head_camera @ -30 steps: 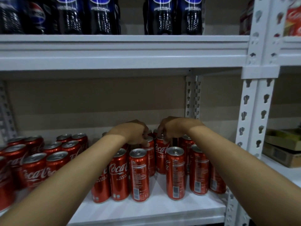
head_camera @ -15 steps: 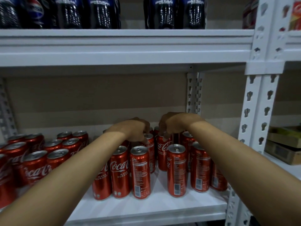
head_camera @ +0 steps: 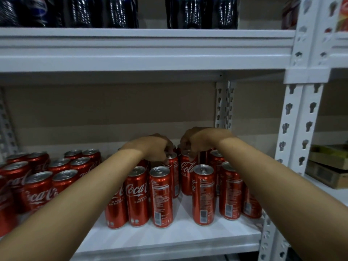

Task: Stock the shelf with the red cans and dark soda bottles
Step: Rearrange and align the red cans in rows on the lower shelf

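Here, both forearms reach in from the lower corners of the frame and cover much of the stock: the left arm hides the gap between two groups of cans, the right arm hides the cans at lower right. The left hand [head_camera: 154, 147] curls over the top of a can [head_camera: 174, 174] at centre, fingertips on its rim; the right hand [head_camera: 195, 140] curls over the neighbouring can [head_camera: 187, 176], fingers pinching its top. How firmly either grips cannot be told, the fingertips being turned away from the camera.

The red cans [head_camera: 161, 196] stand upright on the lower shelf [head_camera: 169, 240], long axes vertical, silver tops up, labels facing various ways. A second cluster [head_camera: 39, 187] sits at left, cut off by the frame edge. The dark bottles [head_camera: 201, 12] stand on the upper shelf [head_camera: 143, 51], only their lower halves in view. A white perforated post [head_camera: 299, 117] rises at right; beyond it, cardboard boxes [head_camera: 329, 166], dim and blurred, lie on a neighbouring shelf. Red packaging at upper right is too blurred to identify.
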